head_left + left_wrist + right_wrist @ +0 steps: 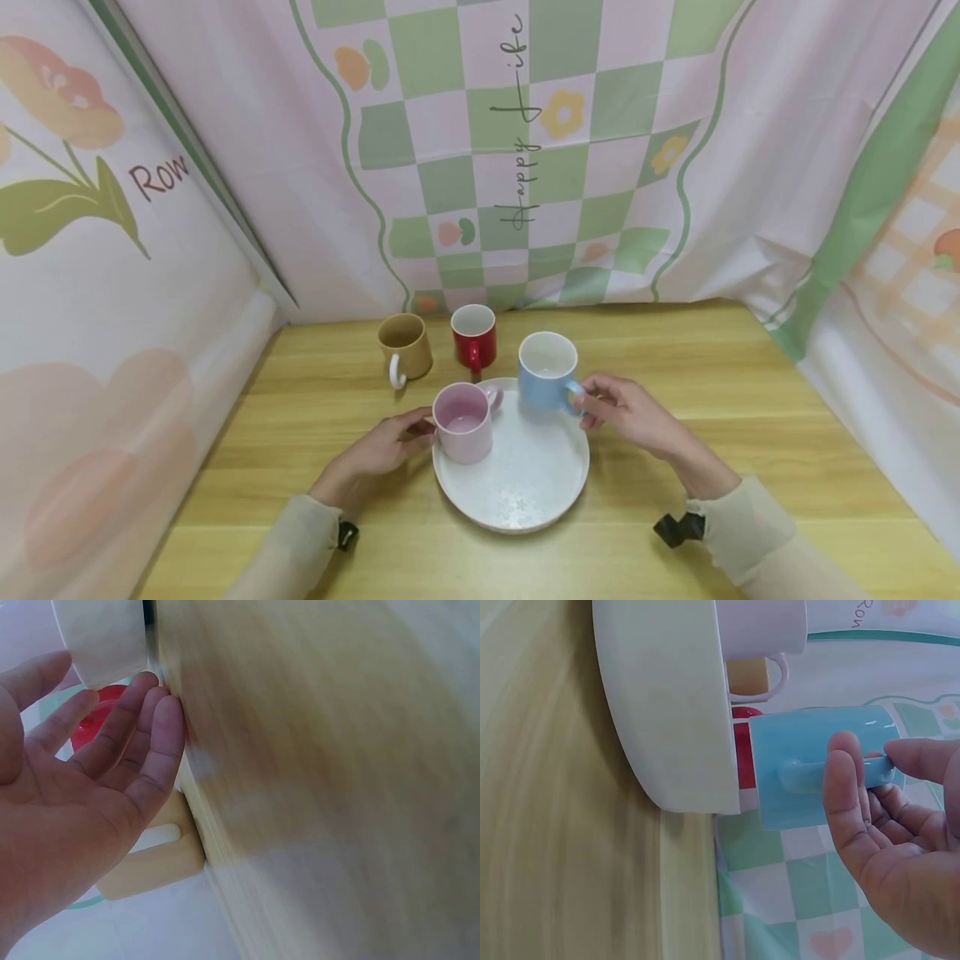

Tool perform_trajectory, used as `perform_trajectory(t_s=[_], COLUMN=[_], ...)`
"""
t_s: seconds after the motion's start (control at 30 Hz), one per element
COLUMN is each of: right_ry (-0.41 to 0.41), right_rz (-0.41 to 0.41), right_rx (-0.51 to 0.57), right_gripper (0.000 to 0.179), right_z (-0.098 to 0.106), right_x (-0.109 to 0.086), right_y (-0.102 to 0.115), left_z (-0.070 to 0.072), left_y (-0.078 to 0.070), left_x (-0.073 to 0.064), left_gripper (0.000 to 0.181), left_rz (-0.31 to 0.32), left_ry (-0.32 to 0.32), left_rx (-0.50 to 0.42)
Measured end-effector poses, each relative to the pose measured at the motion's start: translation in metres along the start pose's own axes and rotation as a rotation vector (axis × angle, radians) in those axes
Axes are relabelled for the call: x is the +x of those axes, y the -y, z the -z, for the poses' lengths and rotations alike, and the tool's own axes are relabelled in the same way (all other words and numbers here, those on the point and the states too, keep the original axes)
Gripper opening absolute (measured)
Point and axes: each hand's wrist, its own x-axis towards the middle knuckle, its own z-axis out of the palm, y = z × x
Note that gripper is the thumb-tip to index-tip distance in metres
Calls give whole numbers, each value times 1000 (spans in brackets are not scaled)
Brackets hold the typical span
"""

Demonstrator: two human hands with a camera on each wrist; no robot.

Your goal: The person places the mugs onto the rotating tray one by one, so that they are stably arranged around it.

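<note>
A pale blue mug (547,372) is held by my right hand (630,412), which pinches its handle (806,777) between thumb and fingers. The mug is over the far right part of a round white tray (517,493), its base close above the rim in the right wrist view. A pink mug (465,429) stands upright on the tray's left side, handle turned away to the right. Beside that mug and the tray's left edge is my left hand (378,450); its fingers are loosely bent around nothing, fingertips right at the tray wall (105,645) in the left wrist view.
Behind the tray stand a red mug (476,337) and a mustard mug (408,346) with a white handle, both upright on the wooden table (360,542). A patterned curtain (495,167) hangs along the table's back edge, with more printed cloth (112,333) at the sides.
</note>
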Motion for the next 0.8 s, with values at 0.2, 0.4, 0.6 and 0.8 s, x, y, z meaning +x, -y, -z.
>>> perform_trajectory(t_s=[0.2, 0.4, 0.6, 0.8], right_ry=[34, 51, 75, 97], right_rz=[-5, 7, 25, 15], right_rx=[6, 1, -8, -20], right_gripper=[21, 21, 22, 22], right_z=[-4, -8, -14, -17], right_x=[-1, -1, -1, -1], right_y=[1, 0, -2, -3], left_z=[0, 0, 0, 1], left_y=[0, 1, 2, 2], left_x=[0, 1, 1, 1], left_gripper=[46, 47, 47, 48], left_rz=[-6, -8, -11, -7], left_ry=[0, 0, -3, -1], left_rx=[0, -7, -5, -9])
